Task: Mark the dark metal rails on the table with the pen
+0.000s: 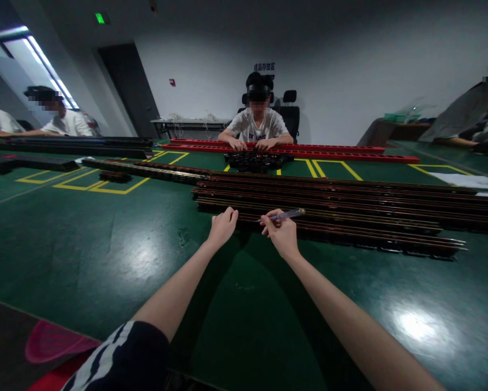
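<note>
My right hand (pixel 282 234) is closed round a small screwdriver (pixel 287 214) with a clear, purplish handle. Its thin shaft points left, toward the nearest long dark bar (pixel 374 239), which has thin metal edges. At the left end of that bar, my left hand (pixel 222 227) is closed with its fingers curled over it; the fingertips are hidden. Right behind both hands, several similar reddish-dark bars (pixel 329 201) lie side by side in a stack across the table.
A co-worker (pixel 259 122) sits opposite, both hands at a heap of black parts (pixel 258 160). Red slotted rails (pixel 341 153) lie before that person. Black long profiles (pixel 73 146) are at left on the green table (pixel 138 244). A pink basket (pixel 56 342) stands below the table edge.
</note>
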{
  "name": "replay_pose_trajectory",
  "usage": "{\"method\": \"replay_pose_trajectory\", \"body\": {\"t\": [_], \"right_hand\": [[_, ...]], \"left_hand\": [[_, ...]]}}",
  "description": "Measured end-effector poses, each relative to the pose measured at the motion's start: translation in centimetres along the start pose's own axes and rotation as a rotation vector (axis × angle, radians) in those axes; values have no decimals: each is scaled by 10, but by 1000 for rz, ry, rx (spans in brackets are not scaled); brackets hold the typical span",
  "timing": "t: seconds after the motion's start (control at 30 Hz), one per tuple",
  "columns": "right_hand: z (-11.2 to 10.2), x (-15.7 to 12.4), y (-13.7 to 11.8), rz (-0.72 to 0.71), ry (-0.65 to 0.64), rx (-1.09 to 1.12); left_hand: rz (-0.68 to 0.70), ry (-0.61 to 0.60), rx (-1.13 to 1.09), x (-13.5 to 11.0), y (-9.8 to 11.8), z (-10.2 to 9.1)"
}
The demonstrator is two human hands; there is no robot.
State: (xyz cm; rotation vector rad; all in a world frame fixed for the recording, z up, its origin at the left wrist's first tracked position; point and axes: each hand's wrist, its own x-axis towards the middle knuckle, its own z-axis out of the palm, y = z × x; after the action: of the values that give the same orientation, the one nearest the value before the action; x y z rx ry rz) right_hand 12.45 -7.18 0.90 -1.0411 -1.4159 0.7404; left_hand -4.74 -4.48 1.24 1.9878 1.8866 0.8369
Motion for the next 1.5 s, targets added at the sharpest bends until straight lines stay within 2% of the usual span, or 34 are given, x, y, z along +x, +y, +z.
{"method": "replay_pose_trajectory", "body": {"t": [0.1, 0.17, 0.27, 0.33, 0.43, 0.57, 0.87, 1.1, 1.5], "right_hand": [[-6, 1, 0, 31, -20, -21], [-9, 1, -1, 32, -35, -37], [-13, -1, -2, 14, -73, -48], [-15, -2, -2, 4, -80, -38], [-17, -2, 0, 12, -70, -32], [-17, -1, 2, 41, -48, -55], [-17, -2, -2, 44, 7, -44], [-24, 0, -1, 45, -84, -52], [-24, -2, 2, -1, 37, -55]], "left_hand": [[-3, 21, 14, 0, -1, 1], [37, 95, 36, -1, -1, 2], [189, 261, 139, -4, 0, 4], [311, 297, 233, -8, 4, 4], [441, 232, 288, -13, 9, 4], [517, 159, 298, -15, 12, 3], [547, 107, 281, -14, 8, 5], [544, 73, 237, -11, 5, 7], [584, 86, 176, -9, 2, 10]]}}
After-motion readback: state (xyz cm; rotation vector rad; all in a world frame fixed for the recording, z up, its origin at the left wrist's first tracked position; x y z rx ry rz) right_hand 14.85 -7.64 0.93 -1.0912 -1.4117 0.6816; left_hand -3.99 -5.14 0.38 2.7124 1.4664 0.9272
